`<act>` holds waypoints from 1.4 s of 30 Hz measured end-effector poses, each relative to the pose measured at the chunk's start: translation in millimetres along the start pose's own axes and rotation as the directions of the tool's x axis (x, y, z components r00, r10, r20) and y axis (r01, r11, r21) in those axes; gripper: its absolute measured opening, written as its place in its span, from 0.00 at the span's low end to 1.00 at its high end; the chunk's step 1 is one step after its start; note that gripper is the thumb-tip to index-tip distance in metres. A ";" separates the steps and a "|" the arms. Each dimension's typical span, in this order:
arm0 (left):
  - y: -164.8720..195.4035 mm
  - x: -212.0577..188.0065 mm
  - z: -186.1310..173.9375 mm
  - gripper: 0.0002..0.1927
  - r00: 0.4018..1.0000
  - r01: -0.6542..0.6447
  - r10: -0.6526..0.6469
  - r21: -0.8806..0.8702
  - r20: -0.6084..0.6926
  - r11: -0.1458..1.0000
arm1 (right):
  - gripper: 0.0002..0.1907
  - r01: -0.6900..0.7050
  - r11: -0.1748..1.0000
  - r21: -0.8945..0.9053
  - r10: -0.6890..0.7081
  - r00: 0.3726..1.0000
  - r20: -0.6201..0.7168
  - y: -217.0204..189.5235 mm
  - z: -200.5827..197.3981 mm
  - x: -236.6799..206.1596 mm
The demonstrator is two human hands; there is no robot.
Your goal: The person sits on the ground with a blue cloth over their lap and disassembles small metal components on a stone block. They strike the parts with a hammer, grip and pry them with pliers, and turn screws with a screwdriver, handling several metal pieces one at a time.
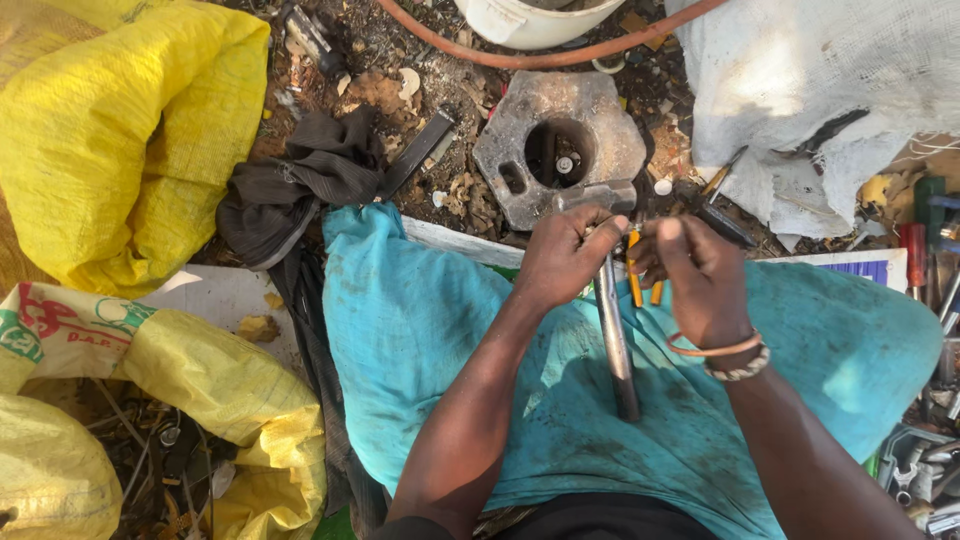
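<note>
Around the teal cloth (440,340), smudged with dark stains: a grey metal block (510,150) above it, rust-tinged; bright yellow sacks (120,130) to its left, one printed in red and green; a black rag (300,185) at its upper left; an orange hose (520,58) beyond the block; a dull grey-white cloth (830,90) at the upper right.

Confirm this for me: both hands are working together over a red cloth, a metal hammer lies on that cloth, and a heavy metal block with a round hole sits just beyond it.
Not quite: the cloth is teal blue, not red, as the head view shows. The left hand and right hand do work together over it, the metal hammer lies on it, and the metal block with a round hole sits just beyond.
</note>
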State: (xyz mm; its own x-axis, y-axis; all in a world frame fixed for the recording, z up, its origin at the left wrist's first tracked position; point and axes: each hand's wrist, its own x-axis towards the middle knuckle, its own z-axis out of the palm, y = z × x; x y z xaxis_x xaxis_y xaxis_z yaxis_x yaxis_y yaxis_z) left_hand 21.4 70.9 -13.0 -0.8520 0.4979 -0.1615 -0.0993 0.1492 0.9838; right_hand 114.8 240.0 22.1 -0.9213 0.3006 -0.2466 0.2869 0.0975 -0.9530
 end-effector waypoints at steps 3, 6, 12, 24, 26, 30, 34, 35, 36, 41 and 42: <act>-0.2 0.6 -3.3 0.20 1.000 -0.009 0.009 0.013 0.023 1.000 | 0.14 -0.011 0.973 -0.230 0.012 1.000 0.004 -8.0 10.4 10.3; -0.6 0.0 -5.8 0.20 0.999 0.012 -0.013 0.029 0.031 1.000 | 0.13 -0.042 0.979 -0.202 0.055 0.997 0.061 -6.3 14.9 12.4; -1.1 1.8 -6.4 0.21 0.997 0.025 -0.029 0.056 0.075 0.998 | 0.11 0.165 0.977 -0.137 -0.160 0.986 0.050 -2.8 11.9 3.8; 4.2 2.2 -10.7 0.21 0.993 0.075 -0.081 0.075 0.083 0.994 | 0.11 0.194 0.978 -0.081 -0.196 0.981 -0.018 -1.8 0.6 2.7; -0.4 2.5 -9.8 0.22 0.994 0.083 -0.086 0.046 0.069 0.995 | 0.11 0.166 0.978 0.129 -0.162 0.986 -0.040 5.6 -3.8 2.9; -16.8 6.5 0.0 0.26 0.998 -0.045 0.048 0.076 -0.037 0.996 | 0.14 -0.114 0.727 0.678 0.058 0.993 0.104 15.6 -13.3 5.4; -28.2 13.8 6.8 0.33 0.965 0.023 0.001 0.089 -0.263 0.996 | 0.27 -0.287 0.733 0.617 0.184 0.957 0.226 6.7 -21.5 5.5; -28.5 16.5 5.5 0.33 0.956 0.013 0.026 0.130 -0.293 0.991 | 0.27 -0.286 0.763 0.580 0.185 0.956 0.229 4.7 -20.1 7.4; -27.5 16.8 4.6 0.33 0.950 0.042 -0.001 0.125 -0.312 0.991 | 0.23 -0.279 0.772 0.571 0.157 0.954 0.255 3.2 -17.8 9.2; -15.3 15.8 -10.9 0.32 0.944 0.039 0.013 0.152 -0.330 0.988 | 0.21 -0.217 0.795 0.567 0.084 0.964 0.251 31.9 33.2 25.8; -12.3 14.2 -14.2 0.32 0.948 0.058 -0.013 0.131 -0.319 0.990 | 0.21 -0.200 0.815 0.544 0.084 0.969 0.231 39.3 42.8 28.5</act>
State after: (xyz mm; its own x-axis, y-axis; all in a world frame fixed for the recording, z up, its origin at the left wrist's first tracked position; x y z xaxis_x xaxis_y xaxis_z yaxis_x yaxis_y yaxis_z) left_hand 3.2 64.0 -26.2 -0.9700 0.1978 -0.1414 -0.0803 0.2882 0.9542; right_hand 88.5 211.8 -29.9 -0.9297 0.0805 -0.3594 0.2751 -0.4970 -0.8230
